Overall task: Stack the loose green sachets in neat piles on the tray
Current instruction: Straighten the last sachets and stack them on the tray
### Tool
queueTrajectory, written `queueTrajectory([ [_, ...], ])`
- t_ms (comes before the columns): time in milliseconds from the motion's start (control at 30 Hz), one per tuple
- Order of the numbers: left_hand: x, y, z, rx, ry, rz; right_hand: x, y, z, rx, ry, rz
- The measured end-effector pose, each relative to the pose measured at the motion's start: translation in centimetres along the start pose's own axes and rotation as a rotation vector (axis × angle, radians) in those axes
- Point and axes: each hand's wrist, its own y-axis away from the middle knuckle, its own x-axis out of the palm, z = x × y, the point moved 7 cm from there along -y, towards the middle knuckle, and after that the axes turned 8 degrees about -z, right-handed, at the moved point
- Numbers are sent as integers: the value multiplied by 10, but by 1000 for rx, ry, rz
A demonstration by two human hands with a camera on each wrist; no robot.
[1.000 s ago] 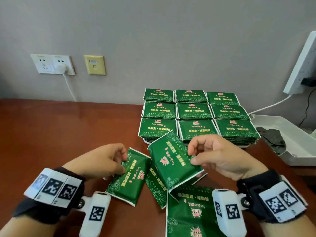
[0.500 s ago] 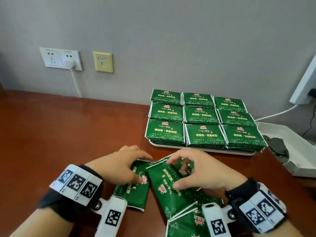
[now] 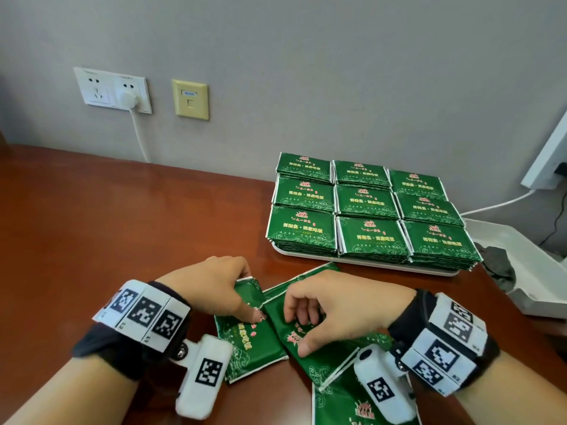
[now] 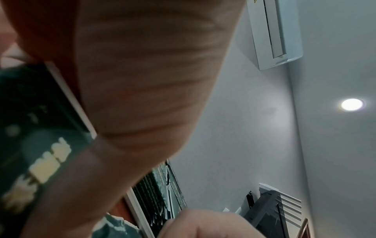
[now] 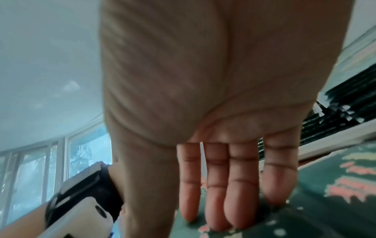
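Item: loose green sachets [image 3: 310, 342], several, overlapping in a heap on the tabletop [image 3: 122, 228] at the near edge; one more lies partly out of view at 6 o'clock of the heap.

Item: tray [image 3: 368, 261], white, at 1 o'clock of the heap, well apart from it; carries nine neat piles of sachets in a three-by-three grid.

Left hand [image 3: 211, 286]: fingers curled over the far end of the left sachet [image 3: 254, 348], thumb pressed on its face, gripping it. Long axis of this sachet runs roughly 12 to 6 o'clock, tilted slightly toward 11.

Right hand [image 3: 334, 305]: fingers straight and pointing down, as the right wrist view shows, tips resting on the middle sachet [image 3: 294, 326]; thumb touching its near face. Pressing, not gripping. Long axis runs about 10 to 4 o'clock.

Key relation: tray lies toward 1 o'clock of both hands; the right hand is nearer to it. Judgement: sachets need squaring to the tray's grid before carrying over.

Also present: wall sockets [image 3: 112, 90]; second white tray [image 3: 527, 271] at 3 o'clock.
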Motion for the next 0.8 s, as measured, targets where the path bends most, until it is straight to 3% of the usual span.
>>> queueTrajectory([
  [133,2,3,-3,-1,-71,52,-4,0,0,-13,35,52],
  [300,-3,3,-5,25,102,-8,-3,-10,0,-46,216,85],
  [467,-8,4,-3,36,258,-29,-21,-13,4,-23,277,-50],
  [600,-11,6,-7,51,544,30,-54,2,-8,-10,-28,-262],
  [800,-22,-2,0,-15,941,-156,-69,30,-57,184,-742,-659],
])
